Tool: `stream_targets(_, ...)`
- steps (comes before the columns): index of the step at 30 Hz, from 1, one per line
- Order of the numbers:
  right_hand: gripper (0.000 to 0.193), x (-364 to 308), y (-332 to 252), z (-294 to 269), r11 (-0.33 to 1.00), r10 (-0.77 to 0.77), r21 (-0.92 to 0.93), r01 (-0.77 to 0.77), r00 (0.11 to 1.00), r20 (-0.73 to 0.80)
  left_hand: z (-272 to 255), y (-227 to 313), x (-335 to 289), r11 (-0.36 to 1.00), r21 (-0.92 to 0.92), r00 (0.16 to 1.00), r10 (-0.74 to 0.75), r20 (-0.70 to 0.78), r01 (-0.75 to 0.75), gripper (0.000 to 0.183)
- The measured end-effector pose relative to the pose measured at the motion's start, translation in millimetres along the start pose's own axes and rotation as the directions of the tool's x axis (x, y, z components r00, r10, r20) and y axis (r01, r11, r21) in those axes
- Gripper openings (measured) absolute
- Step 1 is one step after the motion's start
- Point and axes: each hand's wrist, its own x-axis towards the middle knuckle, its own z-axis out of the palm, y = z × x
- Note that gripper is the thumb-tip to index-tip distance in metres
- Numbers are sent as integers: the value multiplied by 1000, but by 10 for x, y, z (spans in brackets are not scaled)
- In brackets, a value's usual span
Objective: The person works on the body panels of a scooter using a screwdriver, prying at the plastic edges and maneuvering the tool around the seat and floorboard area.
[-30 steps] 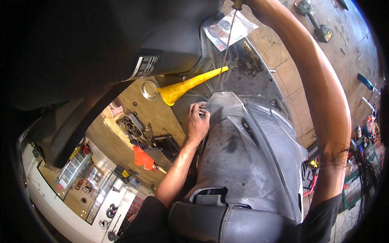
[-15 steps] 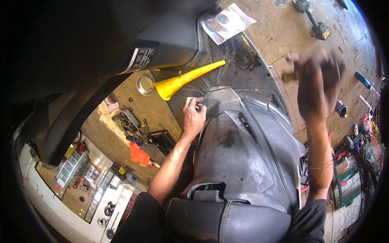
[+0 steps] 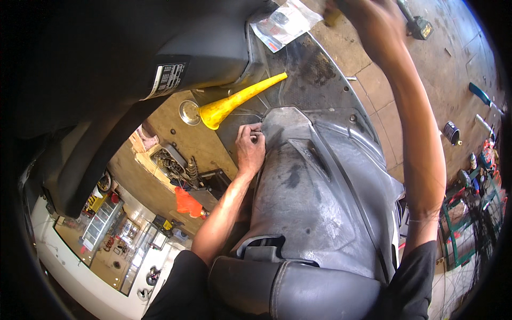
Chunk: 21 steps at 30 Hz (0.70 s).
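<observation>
A dark grey scooter body panel [image 3: 304,186], scuffed and pale in patches, fills the middle, in front of a black leather-like seat [image 3: 320,293]. My left hand [image 3: 250,152] rests at the panel's left edge with fingers curled into a pinch; whatever lies between them is hidden. Far ahead, at the top edge, my right hand [image 3: 376,21] is smeared by motion. Its fingers close on a small yellowish-brown object [image 3: 332,16] whose kind I cannot make out. A yellow funnel [image 3: 234,104] lies across the dark floorboard [image 3: 304,69] ahead of my left hand.
A clear plastic bag [image 3: 285,24] lies at the floorboard's front. A round metal dish [image 3: 189,112] sits beside the funnel. On the floor at right are a cordless power tool [image 3: 420,28], a blue-handled tool [image 3: 479,93] and a black can [image 3: 452,133]. The black front body [image 3: 208,69] rises at left.
My right hand has swung forward and left to the top edge, carrying the yellowish-brown object. My left hand stays at the panel's edge. The whole view has shifted slightly.
</observation>
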Motion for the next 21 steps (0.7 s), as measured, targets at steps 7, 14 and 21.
stream_targets(7,35,815,374,620,979,189,-68,-193,980,-62,61,-96,-14,999,-30,999,33,-12,-33,22)
stream_targets(14,35,972,536,683,962,218,-165,-218,976,-17,80,13,-16,997,-79,1000,-18,11,19,28)
stream_targets(21,36,1058,586,815,958,230,-183,-222,973,26,107,-93,-34,987,-160,999,-27,-28,23,27)
